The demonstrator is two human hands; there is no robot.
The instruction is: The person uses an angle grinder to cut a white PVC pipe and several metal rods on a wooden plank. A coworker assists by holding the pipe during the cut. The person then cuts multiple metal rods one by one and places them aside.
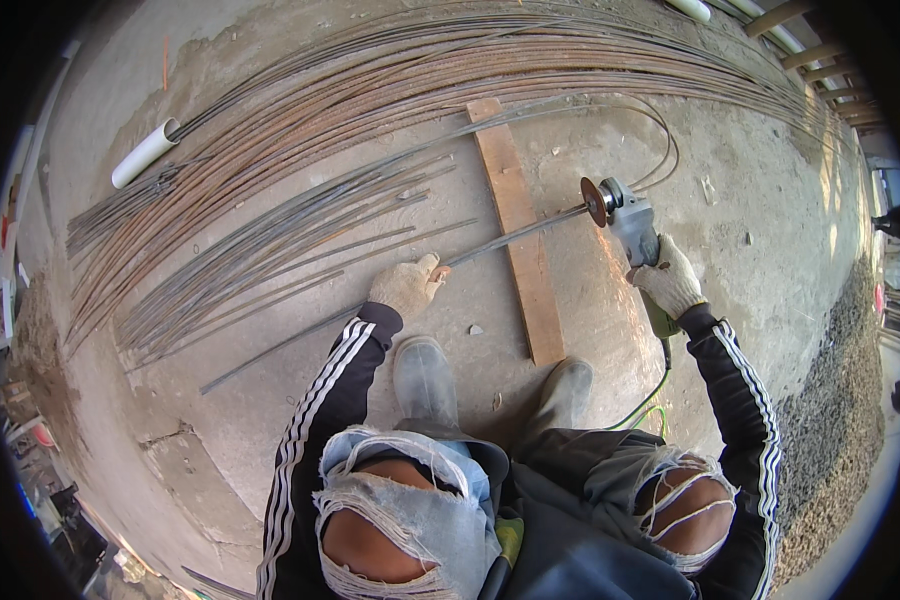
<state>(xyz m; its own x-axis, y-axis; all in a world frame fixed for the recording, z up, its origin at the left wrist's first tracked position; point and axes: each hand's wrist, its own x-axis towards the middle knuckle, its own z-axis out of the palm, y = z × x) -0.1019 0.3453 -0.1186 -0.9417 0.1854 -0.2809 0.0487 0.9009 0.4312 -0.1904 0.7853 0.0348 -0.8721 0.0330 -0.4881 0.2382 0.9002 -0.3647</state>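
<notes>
My left hand [408, 284], in a pale knit glove, is closed round a steel rod [490, 246]. The rod runs from lower left to upper right across a wooden plank [533, 300]. My right hand [669, 281], gloved alike, is wrapped round the body of an angle grinder [632, 222]. The grinder's brown disc [596, 201] stands on edge at the rod's far right end, touching it or nearly so. Faint orange streaks, like sparks, show below the disc. A green cord [654, 392] trails from the grinder toward my legs.
Shorter rods [280, 255] lie left of the plank. Beyond them stretches a long bundle of rusty bars [370, 82], with a white pipe [145, 153] at its left. My grey boots [425, 372] flank the plank's near end. Gravel [832, 430] is heaped at right.
</notes>
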